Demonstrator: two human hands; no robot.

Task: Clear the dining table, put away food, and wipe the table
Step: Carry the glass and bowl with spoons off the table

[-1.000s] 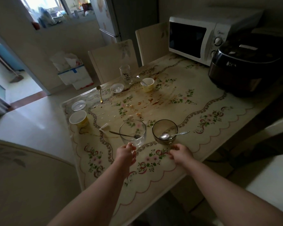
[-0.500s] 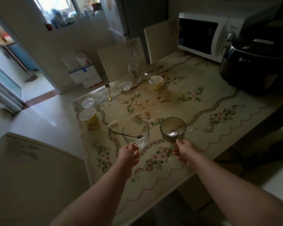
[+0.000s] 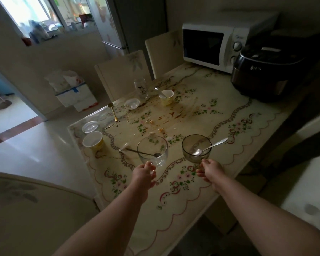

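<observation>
On the floral table (image 3: 220, 115) near its front edge stand two glass bowls, each with a spoon inside. My left hand (image 3: 143, 173) pinches the near rim of the clear bowl (image 3: 152, 151). My right hand (image 3: 209, 170) pinches the near rim of the smoky bowl (image 3: 196, 147). Farther back are a yellow cup (image 3: 166, 97) with a spoon, a printed glass (image 3: 141, 87), a small clear dish (image 3: 131, 104), a gold spoon (image 3: 112, 111), a yellow tub (image 3: 93, 142) and a clear lid (image 3: 90, 126). Crumbs and brown stains (image 3: 163, 119) cover the middle.
A white microwave (image 3: 220, 45) and a black rice cooker (image 3: 270, 71) stand at the back right of the table. Chairs (image 3: 122, 74) line the far side, and another chair (image 3: 26, 209) is at my near left. Boxes (image 3: 76, 95) sit on the floor by the doorway.
Both hands moved forward from the table's near edge and took hold of the near rims of the two bowls. The view shifted slightly left.
</observation>
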